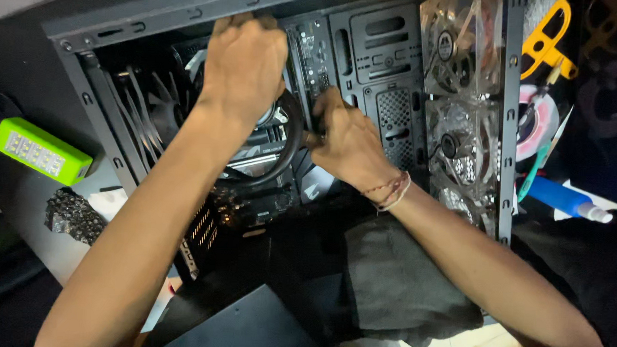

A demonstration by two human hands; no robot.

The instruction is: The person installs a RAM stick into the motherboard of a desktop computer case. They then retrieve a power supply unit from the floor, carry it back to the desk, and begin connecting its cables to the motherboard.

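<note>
2 hands inside black PC case [508, 133]: left hand [244, 63] fingers hidden; right hand [348, 140] fingers pinch black tube [292, 148].

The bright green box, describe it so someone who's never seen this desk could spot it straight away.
Start at the open black metal computer case where both hands work, then look left of its frame. There, on the dark surface, lies the bright lime-green rectangular box with a pale panel on top. Nothing else on that side is green; the lumpy dark chunk below it is black.
</note>
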